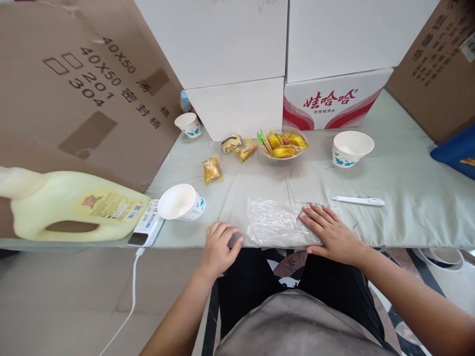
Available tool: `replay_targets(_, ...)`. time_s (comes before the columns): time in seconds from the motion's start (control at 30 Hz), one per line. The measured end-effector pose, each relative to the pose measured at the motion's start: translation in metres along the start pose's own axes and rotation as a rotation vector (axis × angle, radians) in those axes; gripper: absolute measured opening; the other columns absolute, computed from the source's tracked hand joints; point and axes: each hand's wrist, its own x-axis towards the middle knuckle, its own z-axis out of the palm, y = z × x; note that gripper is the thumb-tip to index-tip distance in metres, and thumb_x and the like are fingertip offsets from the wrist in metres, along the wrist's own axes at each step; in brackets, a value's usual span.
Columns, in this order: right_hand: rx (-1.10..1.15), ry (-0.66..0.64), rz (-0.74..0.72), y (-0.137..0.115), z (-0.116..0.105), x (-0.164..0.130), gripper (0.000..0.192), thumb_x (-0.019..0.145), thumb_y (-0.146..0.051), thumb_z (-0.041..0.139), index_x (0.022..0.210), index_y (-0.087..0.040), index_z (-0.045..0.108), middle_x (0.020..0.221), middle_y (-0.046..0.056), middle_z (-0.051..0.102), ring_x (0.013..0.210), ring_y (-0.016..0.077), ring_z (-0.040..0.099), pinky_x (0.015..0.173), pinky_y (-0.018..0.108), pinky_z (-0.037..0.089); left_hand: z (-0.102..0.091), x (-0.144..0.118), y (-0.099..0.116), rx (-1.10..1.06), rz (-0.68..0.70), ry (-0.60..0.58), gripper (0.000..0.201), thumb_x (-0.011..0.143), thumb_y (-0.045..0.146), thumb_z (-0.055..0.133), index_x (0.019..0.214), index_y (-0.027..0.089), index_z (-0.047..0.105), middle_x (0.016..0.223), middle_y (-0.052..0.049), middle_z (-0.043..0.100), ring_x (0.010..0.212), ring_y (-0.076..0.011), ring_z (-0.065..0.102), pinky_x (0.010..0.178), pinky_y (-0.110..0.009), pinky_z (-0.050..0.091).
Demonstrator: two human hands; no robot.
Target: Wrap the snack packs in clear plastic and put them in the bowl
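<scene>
A folded sheet of clear, wrinkled plastic (276,222) lies flat along the table's front edge. My right hand (326,232) rests palm down on its right end, fingers stretched out. Just left of the plastic, at the edge, is my left hand (221,247) with its fingers curled and the thumb close to them. A small dark grey patch shows between thumb and fingers; what it is I cannot make out. Beyond my right hand lies a slim white utility knife (358,200). A paper cup (181,202) leans tilted to the left of my left hand.
A clear bowl (282,153) holds yellow-wrapped snacks, with several loose packets (213,169) nearby. Two more paper cups (351,148) stand farther back. At left are a power bank (146,225) with a cable and a pale yellow jug (74,205). Cartons (237,106) line the back.
</scene>
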Motion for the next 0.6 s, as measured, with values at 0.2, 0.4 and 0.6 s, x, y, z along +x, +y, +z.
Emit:
replay_targets(0.2,-0.022,0.015,-0.002,0.0,0.001,0.005,0.085,0.084,-0.072,0.045,0.149,-0.018,0.033,0.156,0.013,0.026,0.145,0.0333,0.015,0.114,0.054,0.02,0.009,0.016,0.013,-0.096,-0.053,-0.125,0.028,0.078,0.03,0.067,0.106,0.023,0.064,0.102,-0.006,0.059,0.1,-0.0244,0.053,0.09,-0.043,0.043)
replay_targets(0.4,-0.043,0.011,0.002,-0.001,0.0,0.005,0.085,0.084,-0.073,0.042,0.148,-0.017,0.034,0.155,0.013,0.027,0.144,0.0336,0.017,0.114,0.054,0.02,0.02,0.024,0.017,-0.354,-0.088,-0.089,0.012,0.087,0.023,0.058,0.098,0.022,0.064,0.088,-0.003,0.063,0.091,-0.0192,0.057,0.084,-0.037,0.049)
replay_targets(0.6,-0.036,0.022,0.002,0.0,0.001,0.005,0.084,0.084,-0.072,0.044,0.148,-0.019,0.034,0.155,0.012,0.027,0.145,0.0328,0.016,0.114,0.054,0.02,0.02,0.024,0.02,-0.446,-0.072,-0.205,0.051,0.084,0.022,0.06,0.134,0.025,0.047,0.12,-0.008,0.06,0.116,-0.0228,0.053,0.1,-0.044,0.046)
